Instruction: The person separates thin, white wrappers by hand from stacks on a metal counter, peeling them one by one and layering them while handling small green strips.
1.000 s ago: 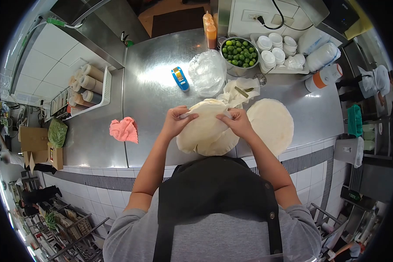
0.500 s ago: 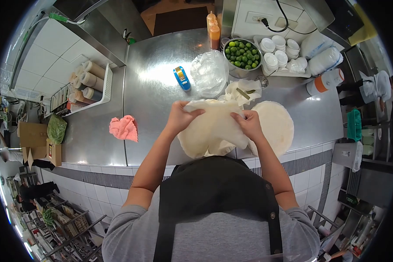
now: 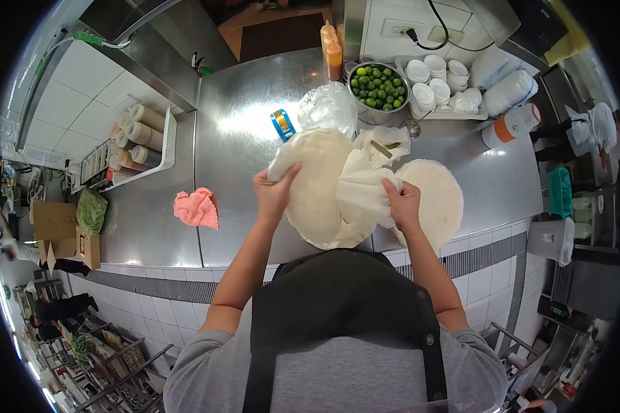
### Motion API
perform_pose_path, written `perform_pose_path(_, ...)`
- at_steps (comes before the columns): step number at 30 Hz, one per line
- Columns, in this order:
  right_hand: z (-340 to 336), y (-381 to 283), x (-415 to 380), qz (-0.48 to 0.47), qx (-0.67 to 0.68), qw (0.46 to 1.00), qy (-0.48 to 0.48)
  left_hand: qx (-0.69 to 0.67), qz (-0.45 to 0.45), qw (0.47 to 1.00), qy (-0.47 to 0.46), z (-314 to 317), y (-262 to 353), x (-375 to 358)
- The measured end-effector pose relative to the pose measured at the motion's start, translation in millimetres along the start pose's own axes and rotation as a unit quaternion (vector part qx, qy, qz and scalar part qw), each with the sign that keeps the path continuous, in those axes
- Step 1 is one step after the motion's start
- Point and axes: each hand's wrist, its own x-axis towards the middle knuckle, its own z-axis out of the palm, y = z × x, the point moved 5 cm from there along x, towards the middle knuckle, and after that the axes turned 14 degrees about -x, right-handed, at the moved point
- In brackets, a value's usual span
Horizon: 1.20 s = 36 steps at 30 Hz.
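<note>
My left hand (image 3: 274, 195) is closed on the left edge of a large, pale, round flour tortilla (image 3: 318, 182), whose upper left edge is lifted off the counter. A crumpled white sheet of paper (image 3: 362, 193) lies over the tortilla's right side. My right hand (image 3: 401, 203) pinches the right part of that sheet. Beneath and beside my right hand lies a second pile of round tortillas (image 3: 435, 199), partly covered by the hand and forearm. Just above the paper sits a wrapper (image 3: 401, 143) with a green strip on it.
On the steel counter (image 3: 241, 165) lie a pink cloth (image 3: 197, 208), a blue tape dispenser (image 3: 281, 124) and a clear plastic bag (image 3: 327, 107). Behind them stand a bowl of limes (image 3: 377, 87), sauce bottles (image 3: 333, 55) and a tray of white cups (image 3: 420, 113). A bottle basket (image 3: 160, 153) stands left.
My hands have moved apart. The left went down and left with the tortilla's edge; the right drew the white paper rightward, baring the tortilla's face.
</note>
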Motion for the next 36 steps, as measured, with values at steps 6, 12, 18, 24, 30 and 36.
perform_pose_path(6,-49.7,-20.1,-7.3,-0.053,-0.091,0.993,0.044,-0.045,-0.040,0.996,0.069,-11.1,-5.2,-3.8)
perform_pose_path(12,-115.7,-57.5,-28.9,-0.058,-0.165,0.980,0.099,0.012,-0.063,0.997,0.041,-17.1,-74.0,-17.6)
perform_pose_path(18,-135.6,-77.1,-32.4,-0.043,-0.327,0.944,0.013,0.110,-0.004,0.993,-0.045,-20.9,-119.7,-26.2)
perform_pose_path(24,-140.7,-72.7,-37.4,-0.027,-0.272,0.961,0.046,0.251,0.017,0.967,-0.039,-22.5,-118.8,-18.0)
perform_pose_path(30,-164.4,-60.9,-43.3,-0.009,-0.252,0.965,0.067,0.410,0.152,0.892,-0.117,-11.2,-106.6,-13.7)
perform_pose_path(36,-163.2,-50.2,-32.8,-0.022,-0.247,0.965,0.081,0.391,0.185,0.886,-0.167,-6.5,-100.5,-2.3)
